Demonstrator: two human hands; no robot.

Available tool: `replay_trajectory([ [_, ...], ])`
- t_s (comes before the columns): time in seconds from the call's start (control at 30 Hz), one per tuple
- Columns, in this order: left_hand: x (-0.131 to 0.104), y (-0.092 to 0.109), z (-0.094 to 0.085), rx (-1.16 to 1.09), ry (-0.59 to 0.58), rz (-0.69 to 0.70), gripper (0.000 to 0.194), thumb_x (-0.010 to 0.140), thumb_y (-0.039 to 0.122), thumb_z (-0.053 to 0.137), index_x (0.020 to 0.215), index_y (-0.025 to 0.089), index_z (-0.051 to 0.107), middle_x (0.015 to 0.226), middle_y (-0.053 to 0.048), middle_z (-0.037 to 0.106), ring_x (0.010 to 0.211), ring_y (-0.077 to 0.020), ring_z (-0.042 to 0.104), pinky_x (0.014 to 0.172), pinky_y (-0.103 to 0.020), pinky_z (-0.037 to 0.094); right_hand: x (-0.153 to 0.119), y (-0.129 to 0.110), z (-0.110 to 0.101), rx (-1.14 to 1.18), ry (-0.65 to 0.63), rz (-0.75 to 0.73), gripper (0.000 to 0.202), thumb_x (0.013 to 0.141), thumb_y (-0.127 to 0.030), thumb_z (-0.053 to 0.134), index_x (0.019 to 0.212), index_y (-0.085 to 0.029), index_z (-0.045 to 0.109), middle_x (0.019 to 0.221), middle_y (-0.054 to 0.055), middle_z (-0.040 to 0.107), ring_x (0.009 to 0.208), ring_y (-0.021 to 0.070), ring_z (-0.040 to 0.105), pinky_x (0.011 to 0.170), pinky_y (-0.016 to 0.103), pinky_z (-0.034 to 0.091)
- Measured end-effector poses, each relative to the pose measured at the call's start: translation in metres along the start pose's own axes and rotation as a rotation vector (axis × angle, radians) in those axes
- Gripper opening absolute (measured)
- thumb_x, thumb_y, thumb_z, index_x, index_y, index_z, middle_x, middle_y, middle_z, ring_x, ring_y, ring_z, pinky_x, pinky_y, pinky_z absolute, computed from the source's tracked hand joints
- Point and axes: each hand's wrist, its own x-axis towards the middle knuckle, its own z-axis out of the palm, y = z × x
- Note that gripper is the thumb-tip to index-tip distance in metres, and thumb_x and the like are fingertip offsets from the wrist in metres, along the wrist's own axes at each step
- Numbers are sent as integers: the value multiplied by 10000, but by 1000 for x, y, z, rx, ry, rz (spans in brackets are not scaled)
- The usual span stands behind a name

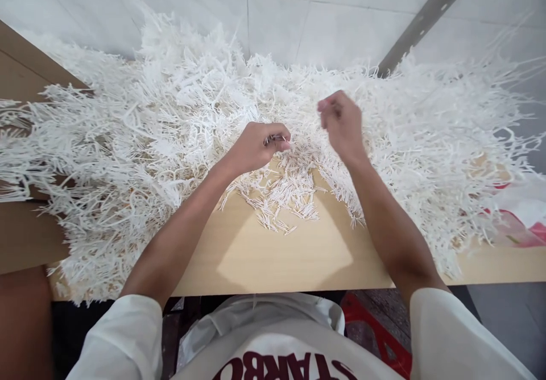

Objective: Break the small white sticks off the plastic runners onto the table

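Note:
A large heap of white, thin, branched strands [162, 101], plastic-looking, spreads over the wooden table [264, 255]. Many short white sticks [294, 195] lie loose in front of it, between my arms. My left hand [262, 145] is closed over these sticks, with a few thin sticks showing between thumb and fingers. To its right, my right hand [342, 121] is raised above the heap with its fingers curled together. It is slightly blurred, and whatever it may hold is hidden. The two hands are apart.
A tiled wall [273, 16] stands behind the heap, with a grey metal post [426, 21] at the right. Brown boards [32, 235] are at the left. A pink and white plastic bag [518, 226] lies at the right, and a red stool [375, 334] is below the table.

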Motion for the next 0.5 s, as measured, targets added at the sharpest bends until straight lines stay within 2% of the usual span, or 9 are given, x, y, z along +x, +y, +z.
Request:
replay_trajectory([
  [0.03,0,1,0,-18,24,-17,171,839,333,591,773,183,638,701,17,646,607,-84,541,631,-236,419,4,10,-3,18,36,42,409,891,-598,439,804,-235,605,566,-33,526,495,88,460,527,256,385],
  [0.1,1,-1,1,-55,77,-54,210,857,393,575,853,193,638,758,11,656,610,-78,549,640,-232,435,8,22,-7,21,1,78,399,859,-603,497,840,-231,639,664,-3,609,570,107,540,566,270,434],
  [0.17,2,-5,3,-95,101,-61,272,886,447,528,988,211,615,885,-6,672,677,-82,581,686,-233,462,8,18,-6,-20,-80,37,398,838,-603,532,950,-248,673,899,37,678,730,135,613,651,291,479],
  [0.23,2,-11,5,-136,100,-34,329,920,479,453,1109,232,560,1005,-26,662,766,-93,605,736,-244,484,4,2,-2,-55,-195,-25,415,856,-603,501,1020,-268,682,1043,48,675,873,155,628,729,303,491],
  [0.3,2,-16,6,-162,127,-11,359,941,503,386,1161,249,512,1057,-36,641,804,-100,611,747,-259,497,-2,-17,3,-44,-338,-57,432,862,-609,482,976,-253,698,1008,44,690,901,156,629,753,299,489],
  [0.37,2,-18,7,-164,162,-6,362,935,526,380,1136,254,508,1065,-36,621,789,-100,610,727,-266,502,-7,-31,6,1,-436,-58,435,828,-622,527,900,-231,702,905,29,706,826,143,634,736,289,487],
  [0.43,2,-18,8,-163,187,-11,349,920,538,411,1070,246,529,1029,-29,614,766,-99,605,699,-265,500,-9,-38,8,64,-430,-54,430,794,-631,568,859,-225,690,821,11,700,747,128,627,716,284,490],
  [0.5,2,-16,8,-163,229,-8,324,909,531,448,1005,239,551,972,-20,621,766,-105,602,699,-270,497,-10,-37,8,129,-350,-42,418,797,-630,565,841,-227,666,762,-2,676,713,119,617,709,282,497],
])
